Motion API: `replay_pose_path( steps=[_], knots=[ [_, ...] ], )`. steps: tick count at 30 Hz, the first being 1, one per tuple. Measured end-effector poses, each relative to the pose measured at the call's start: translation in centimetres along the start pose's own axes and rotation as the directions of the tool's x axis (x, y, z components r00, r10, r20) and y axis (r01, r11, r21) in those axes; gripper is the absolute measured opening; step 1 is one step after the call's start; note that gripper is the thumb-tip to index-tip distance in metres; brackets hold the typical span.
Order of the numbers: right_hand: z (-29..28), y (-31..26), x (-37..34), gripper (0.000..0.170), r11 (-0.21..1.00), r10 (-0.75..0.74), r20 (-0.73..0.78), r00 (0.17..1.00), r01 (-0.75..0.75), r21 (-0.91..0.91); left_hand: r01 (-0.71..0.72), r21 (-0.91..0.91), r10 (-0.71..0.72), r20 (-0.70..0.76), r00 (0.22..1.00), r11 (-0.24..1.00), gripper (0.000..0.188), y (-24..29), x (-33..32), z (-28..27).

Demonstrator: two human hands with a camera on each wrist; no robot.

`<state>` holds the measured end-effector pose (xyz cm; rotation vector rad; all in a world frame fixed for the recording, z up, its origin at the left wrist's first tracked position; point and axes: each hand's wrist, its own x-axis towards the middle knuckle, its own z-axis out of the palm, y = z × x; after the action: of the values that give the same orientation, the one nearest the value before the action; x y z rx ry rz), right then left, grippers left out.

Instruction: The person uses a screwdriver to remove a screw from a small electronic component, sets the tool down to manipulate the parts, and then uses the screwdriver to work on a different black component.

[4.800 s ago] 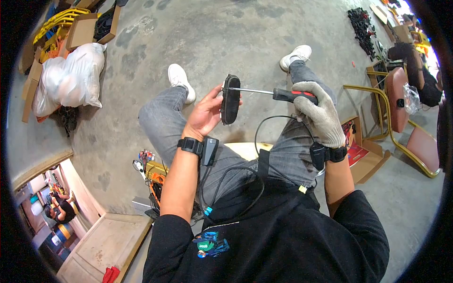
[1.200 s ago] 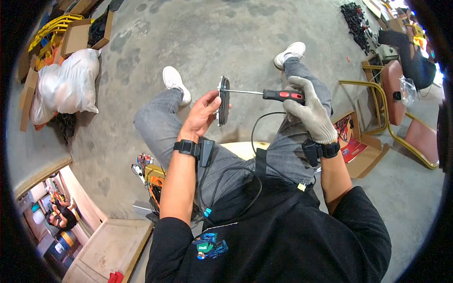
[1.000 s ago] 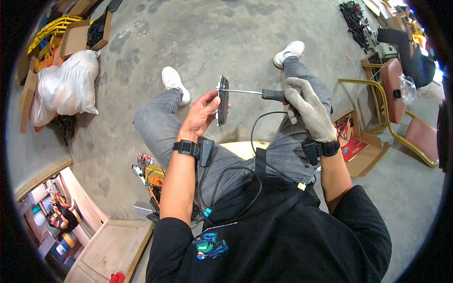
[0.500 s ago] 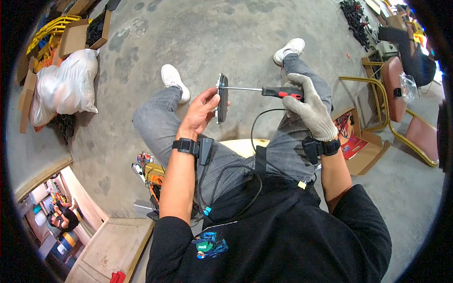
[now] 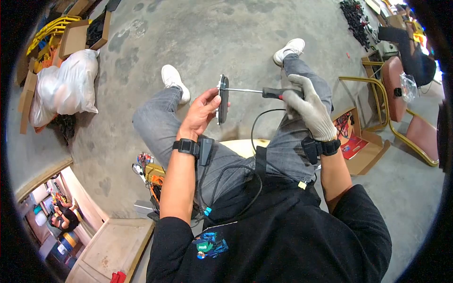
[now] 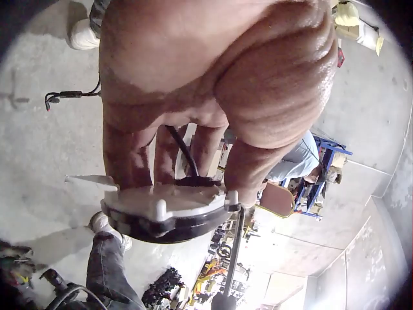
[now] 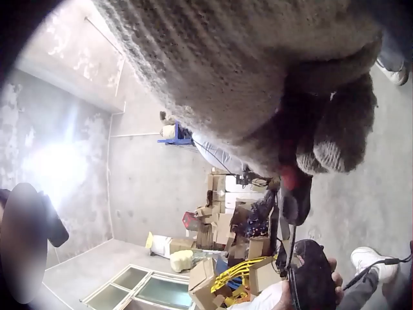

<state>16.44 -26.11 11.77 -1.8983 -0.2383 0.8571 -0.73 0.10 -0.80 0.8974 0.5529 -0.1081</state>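
My bare left hand (image 5: pixel 201 113) pinches an oval part (image 5: pixel 223 100), black on one side and white on the other, between thumb and fingers. It stands nearly edge-on in the head view; the left wrist view shows its white back (image 6: pixel 169 200) with small lugs. My right hand (image 5: pixel 309 106), in a grey knit glove, grips a screwdriver (image 5: pixel 272 93) with a black and red handle. Its thin metal shaft points left, and the tip meets the black side near the part's upper end. The gloved fingers hide much of the handle.
Black cables (image 5: pixel 236 169) lie over my lap from the wrist units. An open cardboard box (image 5: pixel 365 151) and a chair (image 5: pixel 395 89) stand at right. White plastic bags (image 5: pixel 71 82) sit at left, above a wooden panel (image 5: pixel 106 245). Other people are farther off.
Since the earliest frame the oval part has turned from its black face to nearly edge-on. Both hands have shifted slightly left; the screwdriver handle has rolled, and the gloved fingers have shifted on it.
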Motion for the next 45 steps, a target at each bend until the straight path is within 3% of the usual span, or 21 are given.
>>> replay_pose_path(
  steps=[1,3,4,6,10,12,13,16,18,19,21,25,27,31,33,34,36,39,40,42,45],
  knots=[
    [0.1,0.3,0.0,0.055,1.000,0.001,0.001,1.000,-0.001,0.000,0.003,0.001,-0.003,-0.004,1.000,1.000,0.050,0.0,0.0,0.0],
    [0.5,0.7,0.1,0.054,0.972,-0.214,-0.039,0.976,0.209,-0.108,0.005,0.004,-0.005,-0.007,1.000,1.000,0.050,0.1,0.0,0.0],
    [0.4,0.5,0.0,0.054,0.972,-0.214,-0.041,0.976,0.209,-0.108,0.006,-0.003,-0.006,-0.008,1.000,1.000,0.050,0.1,0.0,0.0],
    [0.2,-0.4,0.0,0.055,0.995,0.013,0.026,1.000,-0.015,0.095,0.007,-0.010,-0.007,-0.008,1.000,1.000,0.050,0.1,0.0,0.1],
    [0.3,-0.3,-0.2,0.054,0.997,0.048,0.008,0.999,-0.048,0.065,-0.004,0.000,0.004,0.003,1.000,1.000,0.051,0.1,0.0,0.1],
    [0.6,0.2,-0.3,0.053,0.987,-0.144,-0.033,0.989,0.141,-0.076,-0.001,0.003,0.001,-0.003,1.000,1.000,0.052,0.2,0.0,0.2],
    [0.5,0.2,-0.2,0.053,0.987,-0.144,-0.034,0.989,0.141,-0.076,0.009,-0.014,-0.009,-0.007,1.000,1.000,0.050,0.3,-0.1,0.3],
    [0.0,-0.3,-0.1,0.054,0.997,-0.049,-0.002,0.999,0.049,-0.061,0.018,-0.021,-0.018,-0.006,1.000,1.000,0.049,0.3,0.0,0.3],
    [0.0,-0.9,-0.1,0.056,0.992,0.087,0.019,0.996,-0.088,0.090,0.016,-0.011,-0.016,-0.006,1.000,1.000,0.049,0.2,0.1,0.2],
    [0.2,-0.5,0.1,0.056,0.992,0.085,0.021,0.996,-0.087,0.089,0.010,-0.008,-0.010,0.001,1.000,1.000,0.050,0.1,0.1,0.0],
    [0.5,0.6,0.1,0.053,0.997,-0.075,-0.033,0.997,0.075,-0.017,0.004,-0.006,-0.004,0.007,1.000,1.000,0.052,0.0,0.0,0.1],
    [0.1,-0.2,-0.1,0.054,0.995,-0.086,0.014,0.996,0.087,-0.055,0.005,0.008,-0.004,-0.016,1.000,1.000,0.051,0.2,-0.1,0.3],
    [0.0,-0.5,0.1,0.055,0.990,0.084,0.049,0.995,-0.089,0.111,0.002,0.016,-0.001,-0.028,1.000,1.000,0.052,0.1,0.0,0.3],
    [0.3,0.2,0.0,0.055,0.995,0.018,0.038,0.999,-0.022,0.097,-0.002,0.011,0.002,-0.008,1.000,1.000,0.053,0.0,0.0,0.1],
    [0.5,0.3,-0.1,0.053,0.994,-0.108,-0.009,0.994,0.108,-0.022,0.006,0.022,-0.005,-0.015,1.000,1.000,0.053,0.2,-0.1,0.3],
    [0.4,0.1,0.0,0.053,0.994,-0.108,-0.010,0.994,0.108,-0.022,0.009,0.024,-0.008,-0.028,1.000,1.000,0.053,0.2,-0.2,0.4],
    [0.1,-0.5,0.2,0.054,0.994,0.035,0.056,0.998,-0.040,0.101,0.011,0.027,-0.010,-0.037,0.999,1.000,0.052,0.3,-0.1,0.4],
    [0.1,-0.2,0.3,0.052,0.991,0.058,0.042,0.997,-0.063,0.116,-0.003,0.022,0.003,-0.025,1.000,1.000,0.052,-0.1,0.2,0.0],
    [0.3,-0.3,0.2,0.052,0.991,0.060,0.045,0.997,-0.065,0.115,-0.002,0.012,0.002,-0.009,1.000,1.000,0.052,-0.2,0.3,-0.2],
    [0.6,-0.4,-0.2,0.052,0.982,-0.166,-0.031,0.986,0.162,-0.094,-0.001,0.002,0.001,0.007,1.000,1.000,0.052,-0.1,0.2,0.0],
    [0.0,0.0,0.4,0.054,0.999,-0.043,0.046,0.998,0.044,-0.015,0.013,0.018,-0.012,-0.024,1.000,1.000,0.051,0.1,0.1,0.2]
  ],
)
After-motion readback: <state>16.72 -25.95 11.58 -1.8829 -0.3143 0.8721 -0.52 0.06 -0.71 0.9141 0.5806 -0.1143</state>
